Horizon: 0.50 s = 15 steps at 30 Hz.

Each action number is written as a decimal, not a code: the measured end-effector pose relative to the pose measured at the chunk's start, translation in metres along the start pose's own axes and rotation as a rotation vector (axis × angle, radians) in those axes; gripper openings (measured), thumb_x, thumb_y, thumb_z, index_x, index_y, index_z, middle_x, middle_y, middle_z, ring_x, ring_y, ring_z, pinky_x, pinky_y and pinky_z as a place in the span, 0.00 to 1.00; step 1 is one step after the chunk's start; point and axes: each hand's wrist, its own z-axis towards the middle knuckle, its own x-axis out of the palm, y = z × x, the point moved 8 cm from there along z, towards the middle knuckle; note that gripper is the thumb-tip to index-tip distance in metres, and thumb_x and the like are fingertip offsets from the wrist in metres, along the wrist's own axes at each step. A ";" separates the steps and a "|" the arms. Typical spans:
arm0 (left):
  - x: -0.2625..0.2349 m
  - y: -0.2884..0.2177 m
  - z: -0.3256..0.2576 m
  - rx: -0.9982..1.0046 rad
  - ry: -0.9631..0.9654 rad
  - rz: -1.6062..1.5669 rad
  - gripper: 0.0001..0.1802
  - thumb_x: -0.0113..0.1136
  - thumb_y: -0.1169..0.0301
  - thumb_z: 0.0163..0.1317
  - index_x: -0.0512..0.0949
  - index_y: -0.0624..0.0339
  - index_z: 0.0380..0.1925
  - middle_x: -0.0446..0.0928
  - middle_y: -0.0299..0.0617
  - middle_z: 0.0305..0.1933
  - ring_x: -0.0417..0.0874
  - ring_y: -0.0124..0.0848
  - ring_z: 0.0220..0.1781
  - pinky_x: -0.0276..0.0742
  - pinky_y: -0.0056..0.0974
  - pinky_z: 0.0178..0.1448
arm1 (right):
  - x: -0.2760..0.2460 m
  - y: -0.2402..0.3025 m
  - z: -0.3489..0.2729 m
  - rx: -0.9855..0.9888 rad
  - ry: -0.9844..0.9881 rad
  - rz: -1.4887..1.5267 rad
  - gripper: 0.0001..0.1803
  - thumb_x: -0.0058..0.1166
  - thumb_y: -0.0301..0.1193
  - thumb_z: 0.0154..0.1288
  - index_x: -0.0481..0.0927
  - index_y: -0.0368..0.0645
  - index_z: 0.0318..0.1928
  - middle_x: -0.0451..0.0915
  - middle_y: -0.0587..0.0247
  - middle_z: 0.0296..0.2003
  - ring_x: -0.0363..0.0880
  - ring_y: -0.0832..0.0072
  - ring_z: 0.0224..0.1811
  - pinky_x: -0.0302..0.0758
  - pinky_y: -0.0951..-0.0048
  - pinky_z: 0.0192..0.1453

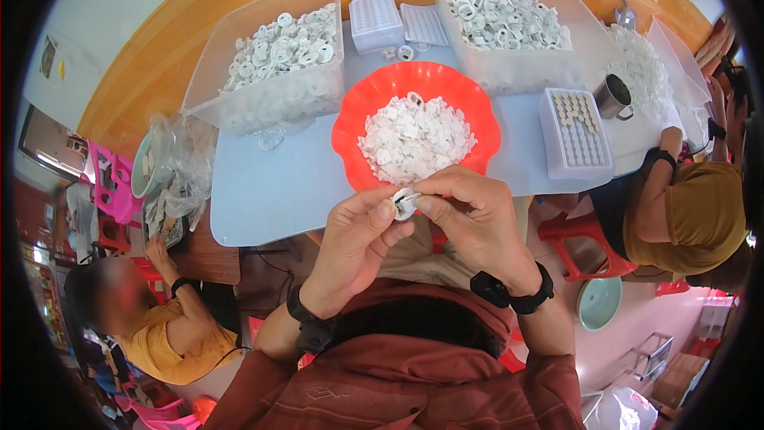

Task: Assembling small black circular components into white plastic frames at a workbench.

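Between my two hands, just in front of the red bowl, is a small round white plastic part (404, 205) with a dark slot. My left hand (356, 243) pinches its left side between thumb and fingers. From the right, my right hand (480, 219) grips its edge with thumb and forefinger; whether those fingertips also press a second small piece is too small to tell. The scalloped red bowl (347, 129) stands on the light blue tabletop (270, 183), with a heap of small white plastic pieces (415, 142) in it.
Two clear bins (203, 87) (517, 72) of round white parts stand at the back, white trays (376, 22) between them. On the right are a tray of tan pieces (579, 151) and a metal mug (613, 95). People sit at left (175, 334) and right (692, 207).
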 end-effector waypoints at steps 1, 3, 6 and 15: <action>0.001 0.000 0.000 -0.002 0.004 -0.004 0.16 0.58 0.71 0.72 0.78 0.66 0.56 0.81 0.45 0.53 0.84 0.29 0.51 0.86 0.34 0.55 | 0.000 0.000 0.000 0.000 -0.002 0.001 0.08 0.60 0.20 0.66 0.84 0.37 0.45 0.84 0.59 0.37 0.81 0.76 0.35 0.75 0.75 0.38; 0.001 0.001 0.000 0.000 0.007 -0.001 0.16 0.58 0.71 0.72 0.78 0.66 0.56 0.81 0.45 0.53 0.84 0.29 0.51 0.86 0.34 0.55 | 0.000 0.000 -0.001 0.004 -0.013 0.006 0.08 0.60 0.21 0.65 0.84 0.37 0.45 0.84 0.58 0.37 0.82 0.74 0.35 0.76 0.74 0.39; 0.001 0.002 0.000 0.005 0.010 0.002 0.15 0.58 0.71 0.72 0.78 0.65 0.55 0.81 0.45 0.53 0.84 0.29 0.51 0.86 0.34 0.55 | 0.001 -0.002 -0.004 0.049 -0.020 0.034 0.08 0.61 0.21 0.65 0.84 0.37 0.45 0.84 0.57 0.37 0.83 0.73 0.36 0.77 0.73 0.39; -0.001 0.005 0.000 0.019 0.000 0.016 0.14 0.59 0.73 0.70 0.79 0.63 0.54 0.81 0.44 0.53 0.84 0.30 0.51 0.85 0.35 0.56 | 0.004 0.005 -0.010 -0.069 -0.107 -0.018 0.08 0.61 0.19 0.63 0.84 0.36 0.43 0.84 0.56 0.36 0.83 0.70 0.34 0.78 0.73 0.36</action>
